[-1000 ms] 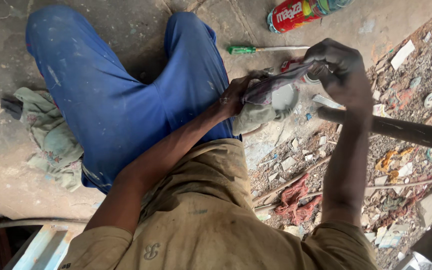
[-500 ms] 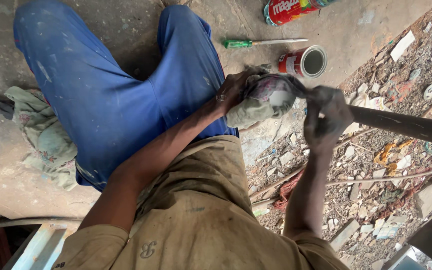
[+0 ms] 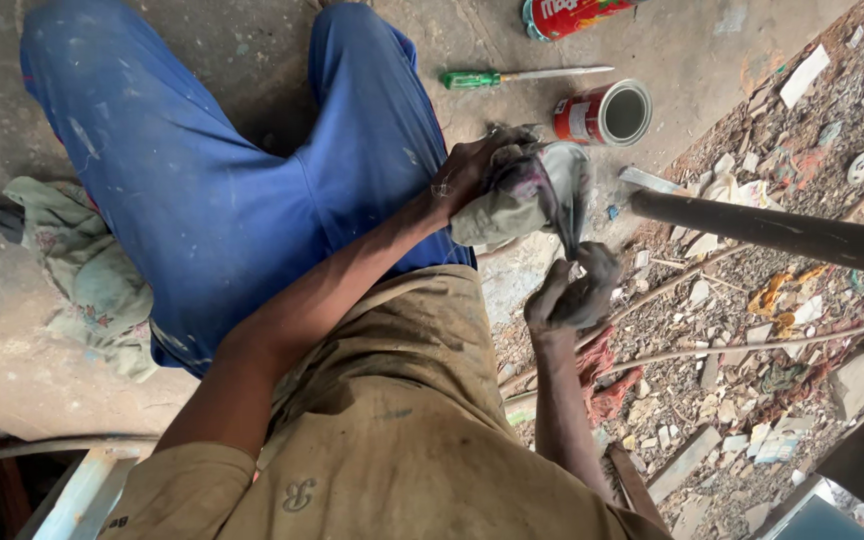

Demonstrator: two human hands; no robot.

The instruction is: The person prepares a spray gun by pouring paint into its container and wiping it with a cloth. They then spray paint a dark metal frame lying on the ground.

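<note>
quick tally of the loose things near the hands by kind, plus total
Grey rag, bunched in the left hand and pinched by the right hand: 1
Open tin can: 1
Green-handled screwdriver: 1
Red packet: 1
Dark pipe: 1
Total: 5

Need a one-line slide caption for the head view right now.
Seated person's left hand grips a grey rag while the right hand pinches its hanging end, beside a dark pipe and open can.

Red-labelled open tin (image 3: 604, 115) lies near red packet (image 3: 572, 14).
</note>
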